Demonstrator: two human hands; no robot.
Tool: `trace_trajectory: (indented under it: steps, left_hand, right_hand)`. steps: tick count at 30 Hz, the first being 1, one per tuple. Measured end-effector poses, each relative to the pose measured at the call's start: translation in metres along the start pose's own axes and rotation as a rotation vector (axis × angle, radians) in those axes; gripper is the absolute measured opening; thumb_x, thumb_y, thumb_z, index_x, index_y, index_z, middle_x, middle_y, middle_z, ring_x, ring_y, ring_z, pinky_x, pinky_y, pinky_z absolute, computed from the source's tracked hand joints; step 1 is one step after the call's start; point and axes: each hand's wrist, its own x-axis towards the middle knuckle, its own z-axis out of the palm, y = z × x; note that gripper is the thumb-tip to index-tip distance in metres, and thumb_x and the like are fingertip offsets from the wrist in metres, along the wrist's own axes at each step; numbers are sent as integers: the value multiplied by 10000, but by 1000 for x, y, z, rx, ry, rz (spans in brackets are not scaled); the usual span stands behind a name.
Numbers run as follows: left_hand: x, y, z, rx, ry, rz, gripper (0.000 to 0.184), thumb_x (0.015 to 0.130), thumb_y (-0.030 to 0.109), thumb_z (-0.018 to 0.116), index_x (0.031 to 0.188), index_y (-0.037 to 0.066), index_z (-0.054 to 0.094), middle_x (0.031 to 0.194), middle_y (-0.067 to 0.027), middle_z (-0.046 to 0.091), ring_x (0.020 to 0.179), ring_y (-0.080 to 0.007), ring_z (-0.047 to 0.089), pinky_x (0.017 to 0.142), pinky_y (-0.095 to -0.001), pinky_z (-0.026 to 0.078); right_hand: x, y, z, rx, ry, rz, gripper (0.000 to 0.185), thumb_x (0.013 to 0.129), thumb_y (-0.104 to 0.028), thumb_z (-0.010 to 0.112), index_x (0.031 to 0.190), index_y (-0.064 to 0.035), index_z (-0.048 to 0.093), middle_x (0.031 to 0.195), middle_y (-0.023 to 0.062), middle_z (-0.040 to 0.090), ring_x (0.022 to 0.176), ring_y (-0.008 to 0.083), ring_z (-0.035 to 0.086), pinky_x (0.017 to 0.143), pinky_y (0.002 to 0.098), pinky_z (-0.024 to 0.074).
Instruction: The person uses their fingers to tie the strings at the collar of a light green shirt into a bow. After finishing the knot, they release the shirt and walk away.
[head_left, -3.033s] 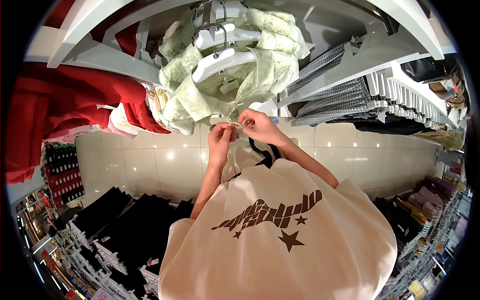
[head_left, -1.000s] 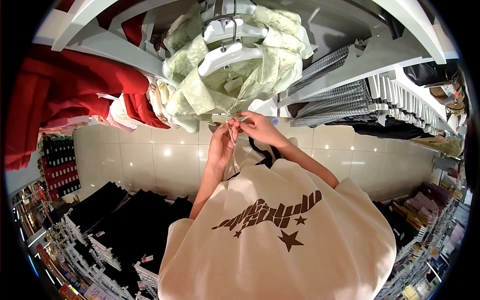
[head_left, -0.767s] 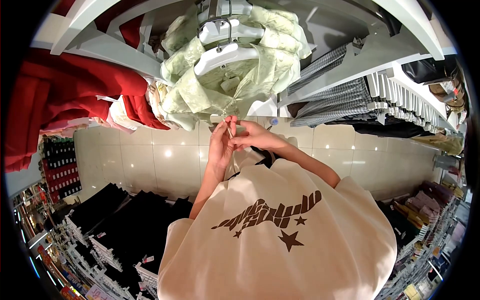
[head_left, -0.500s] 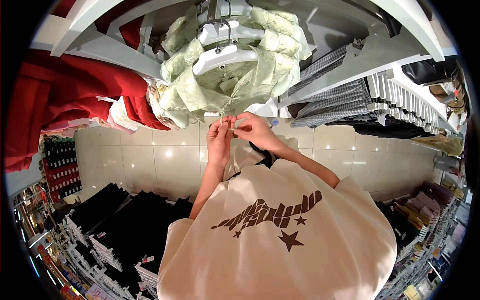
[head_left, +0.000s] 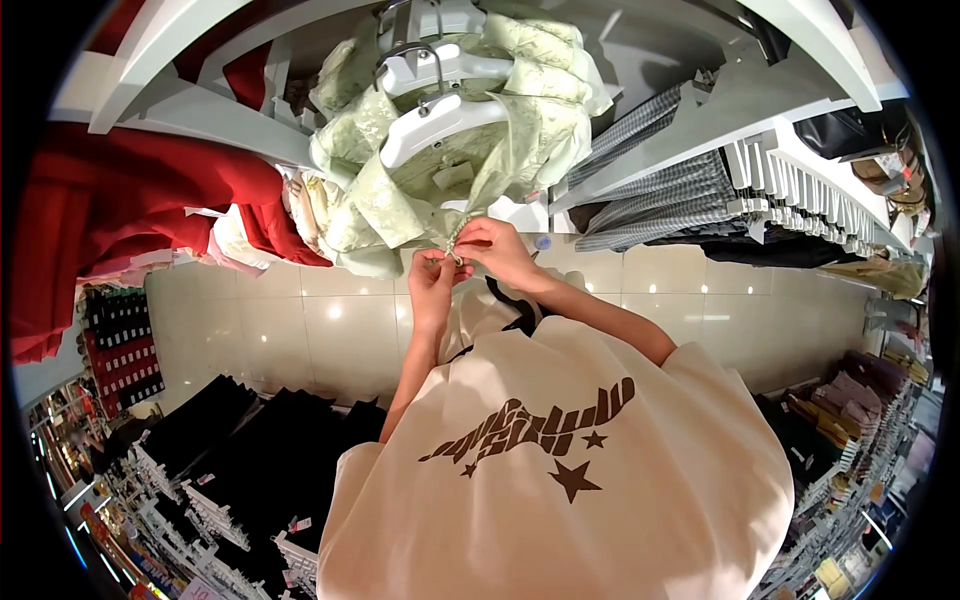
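Note:
A pale green patterned garment (head_left: 385, 207) hangs from a white hanger (head_left: 432, 127) at the front of several like it. From its front edge a thin pale cord (head_left: 455, 243) runs down, with a small loop showing between my hands. My left hand (head_left: 433, 285) pinches the cord low down, at the loop. My right hand (head_left: 497, 252) is closed on it just above and to the right, the fingertips of both hands nearly touching. Parts of the cord are hidden behind the fingers.
Red clothes (head_left: 150, 190) hang at the left, grey checked garments (head_left: 660, 205) at the right. White rack beams (head_left: 720, 130) flank the green garments. Black clothes (head_left: 270, 450) on white hangers are at the lower left. Light floor tiles (head_left: 350, 340) lie beyond my shirt.
My right hand has moved up against the cord, and my left hand has lowered slightly. A loop of cord now shows between them. The green garments have shifted a little left in view.

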Motion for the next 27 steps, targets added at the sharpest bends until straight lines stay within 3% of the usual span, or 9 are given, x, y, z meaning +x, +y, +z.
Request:
trace_trajectory:
  steps: [5, 8, 11, 15, 17, 22, 24, 27]
  left_hand:
    - [-4, -5, 1, -69, 43, -9, 94, 1062, 2, 568, 1117, 8, 492, 971, -176, 725, 880, -229, 756, 801, -327, 629]
    - [-4, -7, 0, -28, 22, 49, 90, 1054, -4, 585, 1101, 4, 509, 968, -161, 727, 879, -224, 755, 807, -325, 628]
    - [-3, -11, 0, -7, 20, 90, 87, 1051, 0, 601, 1106, -6, 534, 971, -146, 732, 880, -218, 755, 814, -321, 628]
    - [-3, -11, 3, 14, 40, 116, 104, 1050, 4, 610, 1134, -12, 551, 974, -136, 736, 875, -207, 752, 818, -321, 628]
    - [-4, -9, -1, -60, 17, 79, 109, 1050, 2, 610, 1144, -10, 557, 972, -137, 736, 873, -197, 747, 830, -319, 627]
    - [-8, -2, 4, -50, 27, 62, 89, 1057, 5, 601, 1135, -5, 560, 958, -133, 738, 883, -195, 746, 831, -317, 617]
    - [-8, -5, 2, -51, 32, 76, 87, 1061, 14, 601, 1134, -3, 558, 959, -133, 741, 879, -188, 741, 820, -316, 612]
    - [-8, -6, -1, -63, 43, 113, 79, 1063, 20, 603, 1127, 0, 562, 972, -131, 745, 870, -182, 735, 817, -310, 610]
  right_hand:
    - [3, 9, 3, -9, -109, 104, 181, 971, -60, 740, 1092, 70, 706, 933, 87, 735, 740, 92, 646, 648, 259, 582]
    - [-5, 0, 3, 31, -102, 165, 225, 972, -93, 750, 1100, 88, 712, 975, 94, 746, 828, 119, 678, 743, 270, 570]
    - [-9, -5, 5, -18, -107, 68, 235, 984, -107, 740, 1099, 95, 708, 953, 94, 737, 780, 105, 664, 707, 268, 605]
    - [-6, -1, 0, -100, -92, 98, 243, 979, -92, 741, 1121, 100, 697, 960, 107, 733, 818, 122, 696, 706, 272, 616]
    - [-2, 13, 0, 22, -52, 144, 236, 979, -78, 734, 1123, 103, 686, 955, 110, 727, 809, 118, 690, 699, 272, 616]
    - [-2, 14, 2, 70, 68, 14, 173, 979, -53, 720, 1088, 72, 671, 971, 104, 720, 820, 125, 688, 737, 272, 590]
    - [-1, 11, -2, -29, -92, -46, 147, 980, -40, 708, 1098, 41, 676, 992, 86, 723, 845, 124, 687, 753, 272, 578]
    - [-11, -10, 3, -154, -157, -74, 129, 985, -31, 691, 1101, 25, 689, 994, 69, 725, 833, 126, 687, 730, 280, 586]
